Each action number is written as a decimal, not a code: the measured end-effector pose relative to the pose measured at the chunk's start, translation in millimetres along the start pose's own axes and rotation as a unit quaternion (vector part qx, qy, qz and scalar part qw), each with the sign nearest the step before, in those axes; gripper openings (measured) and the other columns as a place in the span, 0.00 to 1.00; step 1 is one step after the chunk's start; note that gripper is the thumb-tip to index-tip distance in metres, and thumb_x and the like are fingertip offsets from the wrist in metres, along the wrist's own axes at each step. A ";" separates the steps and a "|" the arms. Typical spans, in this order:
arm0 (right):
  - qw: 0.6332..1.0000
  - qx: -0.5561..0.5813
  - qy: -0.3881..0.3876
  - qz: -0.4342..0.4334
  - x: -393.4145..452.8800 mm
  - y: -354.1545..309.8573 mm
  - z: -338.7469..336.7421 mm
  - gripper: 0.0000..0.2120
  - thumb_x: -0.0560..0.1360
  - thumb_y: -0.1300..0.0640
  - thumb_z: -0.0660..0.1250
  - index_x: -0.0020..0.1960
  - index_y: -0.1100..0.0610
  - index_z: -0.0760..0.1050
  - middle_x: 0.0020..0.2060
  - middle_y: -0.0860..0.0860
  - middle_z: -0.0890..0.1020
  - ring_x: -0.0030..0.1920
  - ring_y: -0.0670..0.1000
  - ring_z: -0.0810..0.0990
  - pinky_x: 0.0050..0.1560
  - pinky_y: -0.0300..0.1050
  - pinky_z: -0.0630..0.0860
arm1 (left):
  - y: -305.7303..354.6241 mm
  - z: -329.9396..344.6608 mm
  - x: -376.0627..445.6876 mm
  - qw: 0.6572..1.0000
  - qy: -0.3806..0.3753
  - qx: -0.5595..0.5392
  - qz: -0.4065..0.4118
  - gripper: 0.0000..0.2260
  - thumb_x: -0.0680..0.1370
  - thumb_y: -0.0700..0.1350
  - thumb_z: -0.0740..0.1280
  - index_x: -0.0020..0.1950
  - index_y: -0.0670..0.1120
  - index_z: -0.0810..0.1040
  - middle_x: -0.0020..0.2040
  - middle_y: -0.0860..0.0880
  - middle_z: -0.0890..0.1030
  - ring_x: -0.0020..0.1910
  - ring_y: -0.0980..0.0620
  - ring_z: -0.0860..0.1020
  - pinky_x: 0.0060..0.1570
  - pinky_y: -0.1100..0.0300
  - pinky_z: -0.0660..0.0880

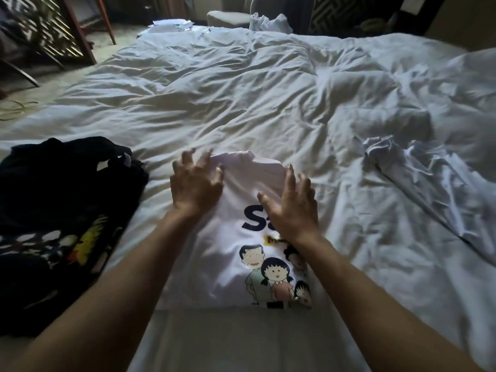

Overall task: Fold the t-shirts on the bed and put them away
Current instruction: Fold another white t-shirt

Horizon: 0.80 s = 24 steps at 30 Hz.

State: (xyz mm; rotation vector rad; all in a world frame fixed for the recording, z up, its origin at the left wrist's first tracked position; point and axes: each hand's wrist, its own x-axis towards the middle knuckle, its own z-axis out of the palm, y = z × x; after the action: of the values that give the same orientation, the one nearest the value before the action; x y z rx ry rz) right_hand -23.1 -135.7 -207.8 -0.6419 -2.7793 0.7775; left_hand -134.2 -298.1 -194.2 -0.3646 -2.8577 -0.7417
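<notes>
While spread hands hover, the white t-shirt (236,245) lies collar-away.

Both bare forearms reach forward, hands side by side. Left hand (197,183) has fingers spread and bent; right hand (291,205) has fingers straighter, thumb out.

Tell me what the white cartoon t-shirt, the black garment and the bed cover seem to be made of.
White t-shirt: soft knit fabric, probably cotton, matte, with a flat printed cartoon.
Black garment: similar limp fabric with a coloured print; the weave is too dark to tell.
Bed cover: white woven cloth, likely cotton, matte, with many fine wrinkles.
</notes>
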 end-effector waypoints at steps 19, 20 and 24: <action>0.981 -0.124 -0.138 -0.055 -104.8 -0.4 4.0 0.47 0.68 0.26 0.36 0.80 0.50 0.51 0.79 0.54 0.52 0.79 0.55 0.49 0.76 0.54 0.49 | -29.3 -11.5 -128.8 0.984 -0.122 0.108 0.078 0.36 0.74 0.65 0.40 0.74 0.53 0.69 0.77 0.46 0.66 0.72 0.41 0.67 0.67 0.46 0.67; 0.981 -0.117 -0.143 -0.049 -99.6 -1.5 -1.2 0.44 0.71 0.26 0.40 0.79 0.49 0.54 0.78 0.55 0.57 0.77 0.55 0.54 0.74 0.54 0.53 | -28.8 -12.2 -123.2 0.986 -0.095 0.105 0.084 0.33 0.75 0.64 0.45 0.70 0.50 0.74 0.72 0.45 0.72 0.66 0.40 0.72 0.61 0.46 0.70; 0.992 -0.099 -0.047 -0.065 -53.3 -0.9 -14.3 0.28 0.79 0.35 0.53 0.73 0.50 0.65 0.68 0.54 0.69 0.68 0.57 0.66 0.66 0.51 0.65 | -20.3 -8.1 -77.9 0.992 -0.045 0.080 0.089 0.24 0.78 0.59 0.58 0.70 0.49 0.74 0.69 0.45 0.73 0.67 0.41 0.71 0.60 0.45 0.70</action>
State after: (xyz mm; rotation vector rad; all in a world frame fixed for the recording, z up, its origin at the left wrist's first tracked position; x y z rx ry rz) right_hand 28.0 -154.1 -198.5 -0.4585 -2.9739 0.5237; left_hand -64.5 -334.3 -213.6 -0.6342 -2.8914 -0.4722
